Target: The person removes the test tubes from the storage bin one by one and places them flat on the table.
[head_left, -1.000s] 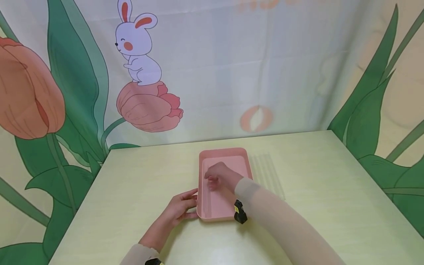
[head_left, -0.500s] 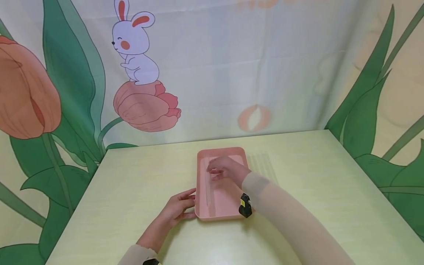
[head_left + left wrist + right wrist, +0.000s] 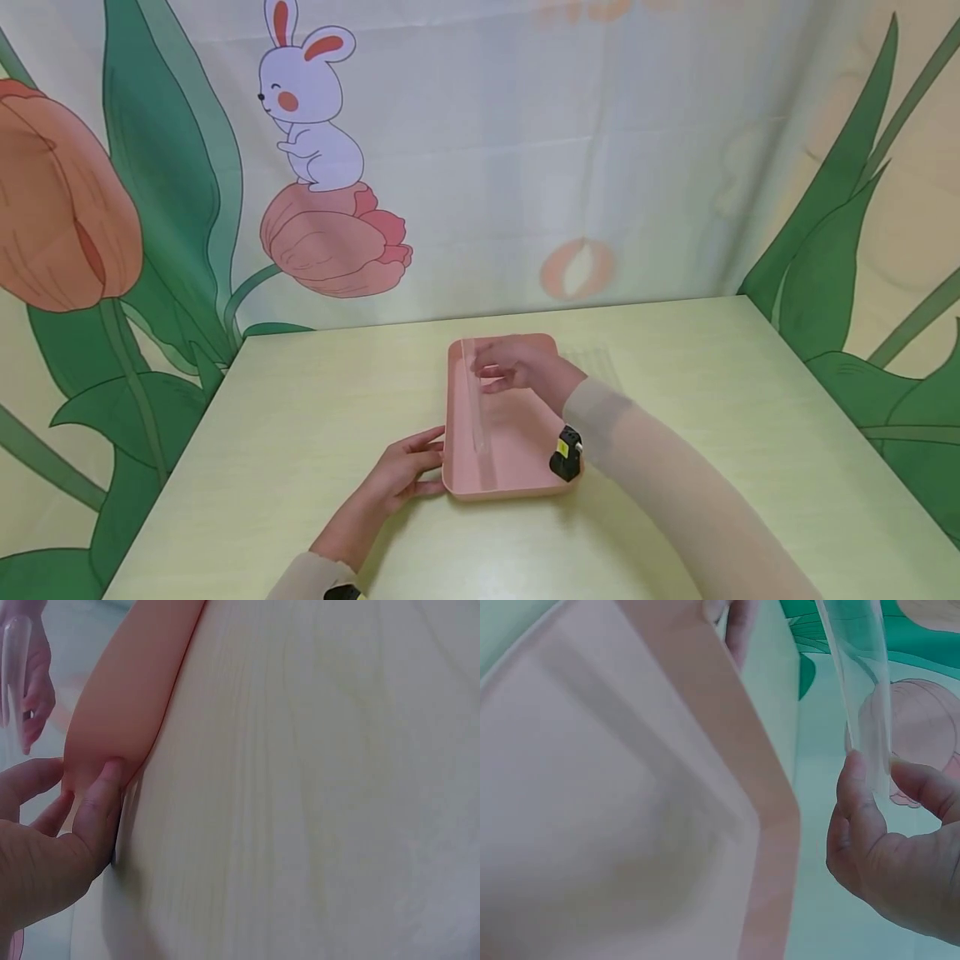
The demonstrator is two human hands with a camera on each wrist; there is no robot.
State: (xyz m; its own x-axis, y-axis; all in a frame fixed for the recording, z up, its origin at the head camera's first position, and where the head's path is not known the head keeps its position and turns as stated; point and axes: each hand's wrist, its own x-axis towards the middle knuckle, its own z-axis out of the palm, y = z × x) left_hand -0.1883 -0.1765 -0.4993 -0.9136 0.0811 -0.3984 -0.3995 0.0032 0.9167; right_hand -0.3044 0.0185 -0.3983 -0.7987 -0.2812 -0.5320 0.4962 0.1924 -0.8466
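A pink rectangular tray (image 3: 525, 467) lies on the table. Over its left part my right hand (image 3: 513, 362) pinches a long clear tube (image 3: 477, 417) near its far end, thumb on one side and fingers on the other, as the right wrist view shows. The tube is tilted above the tray floor, with its shadow beneath. In the left wrist view the tube's near end looks rounded. My left hand (image 3: 405, 471) touches the tray's left outer wall near the front corner, its thumb (image 3: 101, 802) against the wall and its fingers lightly bent.
Several clear tubes (image 3: 597, 362) lie side by side on the table just right of the tray, partly hidden by the right sleeve (image 3: 645, 450). The pale wooden table (image 3: 315, 400) ends at a printed cloth backdrop (image 3: 480, 167) with a rabbit and tulips.
My right hand has lifted the tube from the tray's left side, tilting it and moving it slightly up and toward the far edge. My left hand has stayed at the tray wall.
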